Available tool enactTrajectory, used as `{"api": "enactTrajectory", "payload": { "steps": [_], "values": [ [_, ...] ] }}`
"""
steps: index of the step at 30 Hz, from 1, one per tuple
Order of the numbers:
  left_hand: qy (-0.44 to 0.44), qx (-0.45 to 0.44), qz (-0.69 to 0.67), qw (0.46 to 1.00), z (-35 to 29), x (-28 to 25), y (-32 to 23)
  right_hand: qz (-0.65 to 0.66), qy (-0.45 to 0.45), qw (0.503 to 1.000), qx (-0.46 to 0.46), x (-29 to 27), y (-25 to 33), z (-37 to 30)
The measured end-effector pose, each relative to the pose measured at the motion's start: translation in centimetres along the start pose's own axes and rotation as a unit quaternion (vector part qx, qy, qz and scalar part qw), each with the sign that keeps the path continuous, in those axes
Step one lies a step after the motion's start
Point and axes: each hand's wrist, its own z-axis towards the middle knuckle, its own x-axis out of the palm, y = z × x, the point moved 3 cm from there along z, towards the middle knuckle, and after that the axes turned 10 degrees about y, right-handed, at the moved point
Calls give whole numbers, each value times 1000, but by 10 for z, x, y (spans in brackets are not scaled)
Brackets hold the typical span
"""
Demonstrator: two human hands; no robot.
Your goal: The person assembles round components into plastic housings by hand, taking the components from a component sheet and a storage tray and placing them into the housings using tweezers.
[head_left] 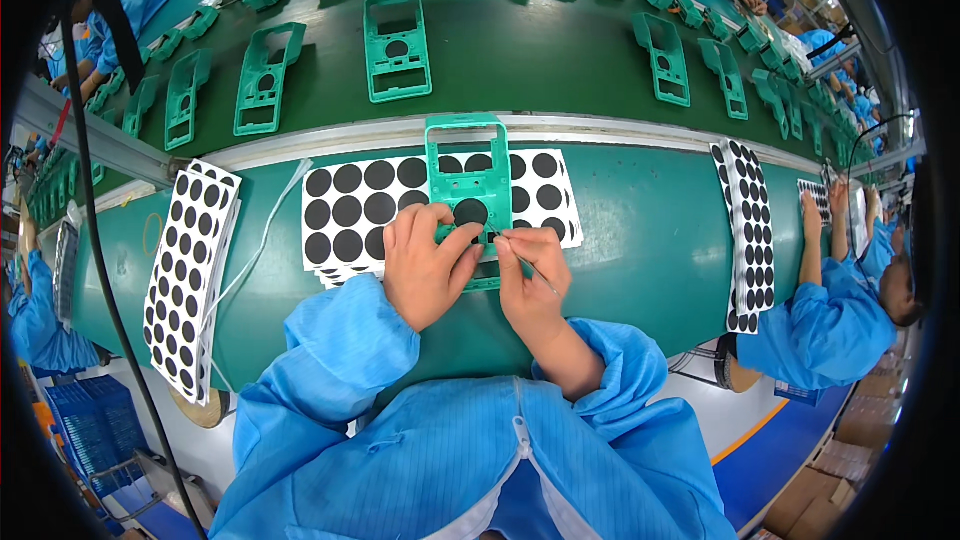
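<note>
The left grip (425, 265) holds a green frame (495, 187) over the desk's (640, 240) far edge; the right grip (535, 285) pinches a thin stick (549, 285). Probably fitting; next needs steadiness.

A factory assembly line: matching green plastic housings (400, 64) lie in rows along a long green conveyor (530, 50), co-workers (825, 330) in blue smocks line the tabletop (630, 240), and blue crates (95, 430) stand behind.

The wide head view looks down on nearby hands (425, 268).
</note>
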Motion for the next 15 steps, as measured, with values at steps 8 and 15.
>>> {"api": "enactTrajectory", "payload": {
  "steps": [8,15],
  "values": [
    [3,0,-24,1000,-2,2,3,-20,32,999,28,3,-2,-3],
    [-17,-3,53,998,-8,1,3,206,-149,963,87,-22,-20,9]
  ]
}}
